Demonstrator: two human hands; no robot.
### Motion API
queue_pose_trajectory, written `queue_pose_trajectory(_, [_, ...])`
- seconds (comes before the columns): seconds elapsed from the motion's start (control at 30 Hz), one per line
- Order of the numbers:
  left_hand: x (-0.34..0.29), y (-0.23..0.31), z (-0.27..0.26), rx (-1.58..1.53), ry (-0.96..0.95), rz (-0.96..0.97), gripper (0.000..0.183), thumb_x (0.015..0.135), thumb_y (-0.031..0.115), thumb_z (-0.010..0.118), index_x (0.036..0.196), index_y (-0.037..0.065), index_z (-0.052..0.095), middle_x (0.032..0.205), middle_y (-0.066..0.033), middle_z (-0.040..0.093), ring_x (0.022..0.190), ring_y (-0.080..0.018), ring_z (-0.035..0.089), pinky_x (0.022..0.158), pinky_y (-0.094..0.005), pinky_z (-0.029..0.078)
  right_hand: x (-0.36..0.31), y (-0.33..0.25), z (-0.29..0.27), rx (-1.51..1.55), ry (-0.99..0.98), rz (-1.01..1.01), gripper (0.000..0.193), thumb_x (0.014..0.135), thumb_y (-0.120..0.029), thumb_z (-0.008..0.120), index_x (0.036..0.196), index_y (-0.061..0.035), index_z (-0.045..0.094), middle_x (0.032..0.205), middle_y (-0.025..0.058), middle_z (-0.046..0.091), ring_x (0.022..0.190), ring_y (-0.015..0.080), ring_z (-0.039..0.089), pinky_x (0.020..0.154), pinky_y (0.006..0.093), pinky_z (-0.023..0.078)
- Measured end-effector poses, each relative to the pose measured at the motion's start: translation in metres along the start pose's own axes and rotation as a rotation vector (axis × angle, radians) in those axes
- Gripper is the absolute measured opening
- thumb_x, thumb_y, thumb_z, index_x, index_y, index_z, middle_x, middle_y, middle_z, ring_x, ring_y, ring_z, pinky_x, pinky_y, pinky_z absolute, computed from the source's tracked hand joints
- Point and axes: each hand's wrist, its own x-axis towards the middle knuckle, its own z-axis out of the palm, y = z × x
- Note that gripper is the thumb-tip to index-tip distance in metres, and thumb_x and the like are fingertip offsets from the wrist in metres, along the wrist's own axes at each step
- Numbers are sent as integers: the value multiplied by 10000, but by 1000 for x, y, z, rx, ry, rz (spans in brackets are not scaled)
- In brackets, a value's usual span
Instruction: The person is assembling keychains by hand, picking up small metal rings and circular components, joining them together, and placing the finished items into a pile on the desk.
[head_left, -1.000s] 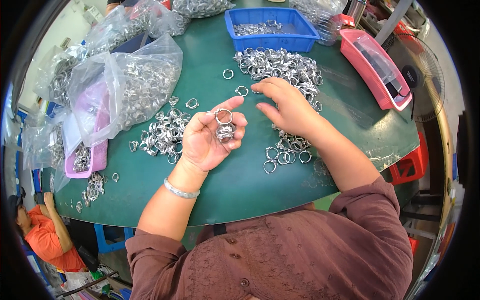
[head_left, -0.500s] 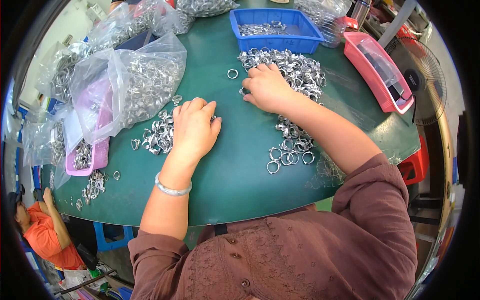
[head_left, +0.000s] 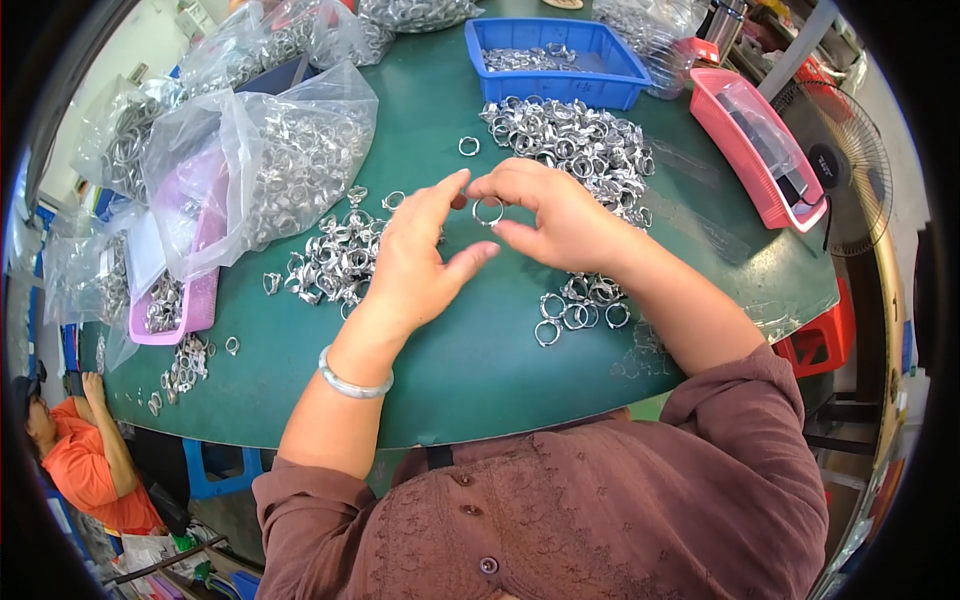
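A silver metal ring (head_left: 475, 213) sits between the thumb and fingers of my right hand (head_left: 562, 215), held above the table. My left hand (head_left: 408, 268) faces it with fingers stretched and thumb apart, holding nothing; its fingertips come close to the right fingers. Beside my left hand lies a small heap of silver rings (head_left: 330, 260), partly hidden by the hand. Beyond my right hand spreads a larger heap of similar rings (head_left: 580, 140). Several more rings (head_left: 575, 308) lie under and in front of the right forearm. One single ring (head_left: 469, 146) rests apart, left of the large heap.
The green table (head_left: 470, 370) carries a blue tray (head_left: 560, 92) of small metal pieces at the back. A clear bag of rings (head_left: 305, 170) and a purple basket (head_left: 203, 300) stand left. A pink basket (head_left: 745, 165) and a fan (head_left: 835, 165) are right. A person in orange (head_left: 90, 465) sits far left.
My right hand has come back from the large heap toward the middle, now with a ring. My left hand has lifted off the small heap and moved right, opening toward the right hand.
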Motion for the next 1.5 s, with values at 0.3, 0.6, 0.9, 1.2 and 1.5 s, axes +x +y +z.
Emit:
queue_pose_trajectory(0.3, [-3,-3,8,-223,48,-24,600,675,38,717,1212,47,451,915,-104,619,827,-196,613,722,-294,492,-4,-13,5,202,29,123,435,672,38,574,1086,-26,458,883,136,571,798,300,567,700,378,464])
queue_pose_trajectory(0.6, [-1,-7,5,-787,10,-269,387,846,59,545,1214,2,438,1034,-88,569,927,-153,550,803,-256,442,33,39,2,-469,-22,104,364,692,-39,608,1047,-44,530,917,92,573,897,266,536,779,389,394])
queue_pose_trajectory(0.9, [1,-11,-3,-1455,-103,-376,406,884,92,490,1266,3,383,1159,-128,519,1004,-179,545,863,-270,456,67,66,20,-886,-325,123,286,680,-113,602,963,-154,614,847,11,568,885,201,495,768,351,349])
queue_pose_trajectory(1.2, [0,-9,-4,-1610,-166,-362,422,881,28,447,1288,-14,345,1205,-175,479,1041,-211,534,895,-280,452,46,60,11,-689,-195,115,280,681,-120,623,958,-99,593,861,47,583,911,235,518,782,381,380])
queue_pose_trajectory(1.5, [0,-8,-3,-1668,-179,-442,467,820,5,468,1275,-13,363,1186,-177,489,1047,-231,527,904,-308,442,3,13,-14,209,54,287,312,750,-45,591,1058,-23,544,874,48,560,761,113,517,656,251,439])
